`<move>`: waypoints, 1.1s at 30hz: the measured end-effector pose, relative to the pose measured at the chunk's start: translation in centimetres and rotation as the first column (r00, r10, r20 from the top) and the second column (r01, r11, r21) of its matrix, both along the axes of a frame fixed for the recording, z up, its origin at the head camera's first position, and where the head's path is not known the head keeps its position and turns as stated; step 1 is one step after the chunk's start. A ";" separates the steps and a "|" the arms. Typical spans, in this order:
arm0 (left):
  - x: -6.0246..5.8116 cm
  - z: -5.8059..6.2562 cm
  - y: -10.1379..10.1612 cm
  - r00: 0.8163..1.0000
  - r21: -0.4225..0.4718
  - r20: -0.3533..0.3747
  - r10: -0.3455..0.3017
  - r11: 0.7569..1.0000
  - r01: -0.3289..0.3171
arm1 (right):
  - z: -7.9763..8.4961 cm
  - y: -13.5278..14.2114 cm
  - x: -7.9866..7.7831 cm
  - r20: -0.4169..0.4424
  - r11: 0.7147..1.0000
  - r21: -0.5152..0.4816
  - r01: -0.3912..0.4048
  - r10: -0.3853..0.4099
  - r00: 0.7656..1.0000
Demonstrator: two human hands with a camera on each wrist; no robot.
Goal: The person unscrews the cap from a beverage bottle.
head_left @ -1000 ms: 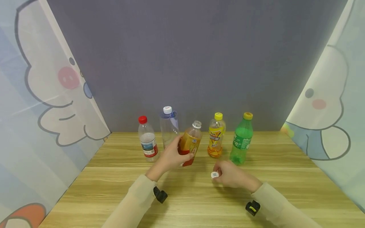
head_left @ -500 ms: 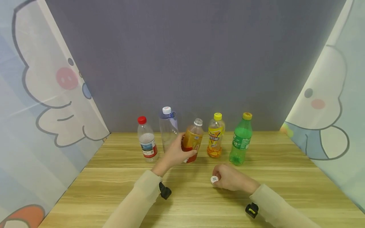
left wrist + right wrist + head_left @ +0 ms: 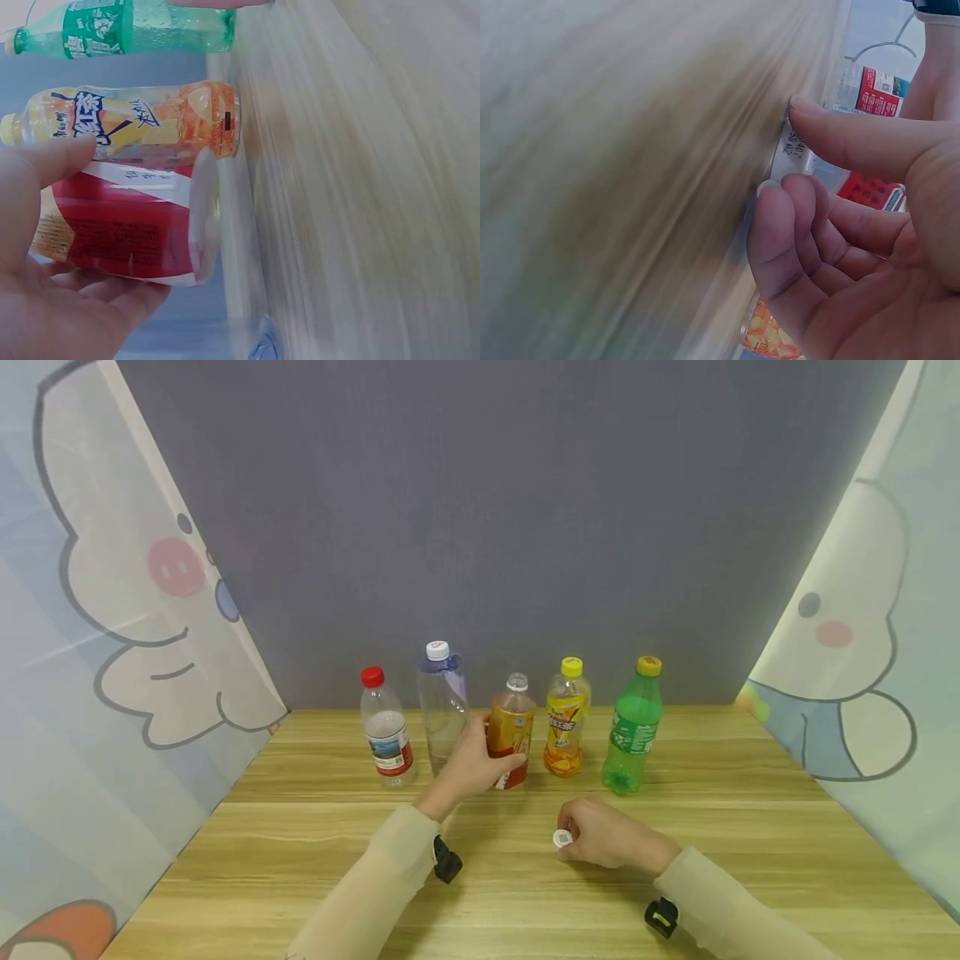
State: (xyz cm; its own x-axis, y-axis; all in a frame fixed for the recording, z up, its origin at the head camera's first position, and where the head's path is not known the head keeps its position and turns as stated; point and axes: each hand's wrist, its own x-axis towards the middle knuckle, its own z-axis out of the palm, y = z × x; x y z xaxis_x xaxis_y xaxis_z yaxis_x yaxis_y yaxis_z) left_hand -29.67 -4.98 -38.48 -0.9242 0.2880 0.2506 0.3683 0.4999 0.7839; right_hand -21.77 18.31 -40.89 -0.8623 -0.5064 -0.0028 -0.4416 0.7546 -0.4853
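My left hand [image 3: 476,762] grips an uncapped orange-and-red drink bottle [image 3: 512,727], thumb on one side and fingers round the other. The bottle stands nearly upright, its base close over the wooden table, its neck bare with a white ring. In the left wrist view its red and white lower label [image 3: 127,217] faces the camera. Thumb and fingertips of my right hand [image 3: 611,835] pinch a small white bottle cap [image 3: 562,838] low over the table, nearer the front. Printed characters show on the cap's side [image 3: 790,154] in the right wrist view.
Left of the held bottle stand a red-capped water bottle [image 3: 389,743] and a tall clear bottle [image 3: 442,702] with a white cap. To its right are a yellow-capped tea bottle [image 3: 566,727] and a green bottle [image 3: 633,727]. A grey panel [image 3: 517,527] closes off the table's [image 3: 300,852] back.
My left hand has moved right with the drink bottle, which has gone from tilted to nearly upright. My right hand has drawn slightly toward the front, still pinching the cap.
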 end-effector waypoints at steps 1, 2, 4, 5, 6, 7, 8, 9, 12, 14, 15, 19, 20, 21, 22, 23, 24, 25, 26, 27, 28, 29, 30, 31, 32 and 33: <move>-0.1 0.0 0.1 1.000 -0.007 0.003 0.004 1.000 -0.004 | 0.0 0.0 0.0 0.002 1.000 0.001 0.001 -0.001 1.000; -0.1 -0.1 0.2 1.000 -0.014 0.009 0.009 1.000 -0.009 | 0.0 0.0 0.0 0.002 1.000 0.001 0.000 0.000 1.000; -0.2 -0.2 0.4 0.999 -0.023 0.028 0.019 1.000 -0.018 | 0.0 0.0 0.1 0.001 1.000 -0.001 -0.004 0.004 1.000; -0.3 -0.3 0.5 0.999 -0.022 0.033 0.023 1.000 -0.022 | -0.1 0.0 0.1 0.000 1.000 -0.002 -0.006 0.006 1.000; -0.4 -0.3 0.5 0.999 -0.022 0.038 0.027 0.999 -0.026 | -0.1 0.0 0.1 0.001 1.000 -0.004 -0.008 0.008 1.000; -0.5 -0.4 0.6 0.999 -0.022 0.041 0.030 0.999 -0.030 | -0.1 0.1 0.1 0.002 1.000 -0.004 -0.009 0.009 1.000; -0.6 -0.5 0.7 0.998 -0.023 0.045 0.036 0.999 -0.035 | -0.1 0.1 0.1 0.001 1.000 -0.006 -0.015 0.015 1.000; -0.7 -0.6 0.7 0.998 -0.020 0.050 0.042 0.999 -0.041 | -0.1 0.1 0.2 0.004 1.000 -0.010 -0.019 0.019 1.000; -0.9 -0.8 0.9 0.996 -0.017 0.064 0.060 0.998 -0.059 | 0.0 0.0 0.4 0.012 0.999 -0.020 -0.033 0.034 0.999; -1.0 -0.8 1.1 0.995 -0.007 0.073 0.067 0.998 -0.067 | 0.1 0.0 0.5 0.016 0.999 -0.024 -0.037 0.038 0.999; -1.0 -0.8 1.1 0.995 -0.001 0.078 0.068 0.998 -0.068 | 0.1 0.0 0.5 0.019 0.999 -0.028 -0.039 0.039 0.999; -1.0 -0.7 1.5 0.993 0.008 0.091 0.079 0.997 -0.080 | 0.4 0.0 0.7 0.029 0.999 -0.031 -0.027 0.028 0.999; -1.0 -0.7 1.5 0.992 0.005 0.095 0.084 0.996 -0.085 | 0.5 -0.1 0.7 0.029 0.999 -0.028 -0.021 0.022 0.999; -1.0 -0.7 1.6 0.991 0.001 0.098 0.092 0.996 -0.093 | 0.6 -0.1 0.8 0.025 1.000 -0.025 -0.015 0.016 1.000; -1.0 -0.8 1.7 0.990 -0.005 0.098 0.100 0.995 -0.100 | 0.7 -0.1 0.8 0.019 1.000 -0.022 -0.008 0.009 1.000; -1.1 -0.8 1.7 0.989 -0.009 0.098 0.106 0.994 -0.106 | 0.8 -0.1 0.8 0.012 1.000 -0.019 -0.003 0.003 1.000; -1.1 -0.8 1.8 0.989 -0.011 0.098 0.110 0.994 -0.110 | 0.9 0.0 0.8 0.005 1.000 -0.017 0.006 -0.006 1.000; -1.2 -0.9 1.8 0.989 -0.011 0.095 0.112 0.994 -0.112 | 1.0 0.0 0.8 -0.010 1.000 -0.015 0.014 -0.014 1.000; -1.3 -1.0 1.9 0.989 -0.014 0.092 0.115 0.993 -0.114 | 1.2 0.0 0.9 -0.019 1.000 -0.016 0.021 -0.021 1.000; -1.3 -1.1 1.9 0.989 -0.016 0.090 0.115 0.993 -0.114 | 1.3 0.1 0.9 -0.028 0.999 -0.020 0.025 -0.025 0.999; -1.4 -1.2 1.9 0.990 -0.013 0.088 0.111 0.994 -0.111 | 1.4 0.1 0.9 -0.035 0.999 -0.028 0.030 -0.031 0.999; -1.4 -1.2 2.0 0.991 -0.009 0.085 0.106 0.994 -0.106 | 1.6 0.1 0.9 -0.041 0.999 -0.032 0.037 -0.038 0.998; -1.5 -1.3 2.0 0.991 -0.006 0.083 0.101 0.995 -0.101 | 1.7 0.1 0.9 -0.053 0.998 -0.039 0.045 -0.047 0.997; -1.5 -1.4 2.0 0.992 -0.005 0.081 0.098 0.995 -0.098 | 1.8 0.1 0.8 -0.074 0.998 -0.045 0.048 -0.051 0.996; -1.5 -1.4 2.1 0.992 -0.003 0.082 0.094 0.996 -0.094 | 2.0 0.2 0.8 -0.093 0.997 -0.054 0.051 -0.056 0.994; -1.5 -1.5 2.1 0.993 -0.002 0.081 0.089 0.996 -0.089 | 2.0 0.2 0.7 -0.120 0.997 -0.063 0.053 -0.061 0.991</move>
